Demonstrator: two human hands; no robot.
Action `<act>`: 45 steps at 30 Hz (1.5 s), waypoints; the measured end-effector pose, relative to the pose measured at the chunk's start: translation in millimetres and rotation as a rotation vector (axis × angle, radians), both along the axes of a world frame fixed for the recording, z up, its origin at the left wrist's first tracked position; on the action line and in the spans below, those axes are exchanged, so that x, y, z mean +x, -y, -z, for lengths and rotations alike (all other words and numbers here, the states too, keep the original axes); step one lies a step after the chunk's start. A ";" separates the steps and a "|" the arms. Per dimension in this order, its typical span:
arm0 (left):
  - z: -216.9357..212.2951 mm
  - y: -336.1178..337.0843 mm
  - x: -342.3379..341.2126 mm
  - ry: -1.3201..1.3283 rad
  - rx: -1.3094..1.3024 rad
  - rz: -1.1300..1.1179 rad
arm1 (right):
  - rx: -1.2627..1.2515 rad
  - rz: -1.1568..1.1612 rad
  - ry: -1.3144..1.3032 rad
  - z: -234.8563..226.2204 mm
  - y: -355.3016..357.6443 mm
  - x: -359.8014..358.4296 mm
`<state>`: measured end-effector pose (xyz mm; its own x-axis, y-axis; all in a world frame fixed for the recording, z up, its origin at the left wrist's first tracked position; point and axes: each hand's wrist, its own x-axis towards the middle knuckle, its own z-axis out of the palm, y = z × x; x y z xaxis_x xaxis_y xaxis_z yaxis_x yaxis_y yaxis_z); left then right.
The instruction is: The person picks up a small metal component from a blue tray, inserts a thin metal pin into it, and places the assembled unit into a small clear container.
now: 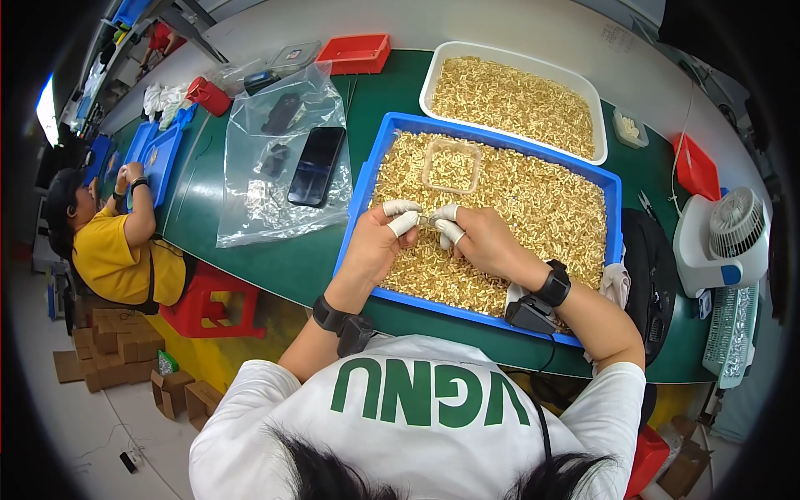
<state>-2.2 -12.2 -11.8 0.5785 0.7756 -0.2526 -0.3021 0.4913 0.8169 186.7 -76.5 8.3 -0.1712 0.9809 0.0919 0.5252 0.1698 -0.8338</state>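
Observation:
My left hand point(379, 242) and my right hand point(479, 242) meet over a blue tray point(367, 179) heaped with small brass-coloured parts point(533, 208). Both hands wear white finger cots on the thumb and fingertips. Together they pinch one small metal part point(426, 221) between their tips. A small clear plastic box point(451, 166) rests on the heap just beyond the hands. Each wrist carries a black band.
A white tray point(435, 71) of the same parts stands behind the blue one. Left of it lie a black phone point(316, 166) on clear plastic bags, a red bin point(354, 53) and blue trays. A white fan point(723, 242) stands right. Another person in yellow point(112, 250) works at far left.

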 end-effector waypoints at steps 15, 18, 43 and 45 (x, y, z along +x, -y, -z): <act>-2.0 6.8 3.6 -0.112 0.096 0.048 | -0.353 -0.046 -0.373 -7.6 2.0 -3.0; -1.3 4.3 3.1 -0.118 0.076 -0.002 | -0.396 0.033 -0.440 -6.9 0.7 -3.7; -7.1 4.6 3.8 -0.020 0.031 -0.100 | -0.088 0.007 -0.033 -3.0 -0.6 -2.6; -8.1 8.3 6.5 -0.040 0.061 -0.106 | -0.061 -0.012 -0.029 1.2 -0.9 -1.7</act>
<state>4.4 -20.4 -3.8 0.4827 0.8466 -0.2243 -0.3166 0.4074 0.8566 184.9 -75.5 7.1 -0.1809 0.9828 0.0373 0.4986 0.1243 -0.8579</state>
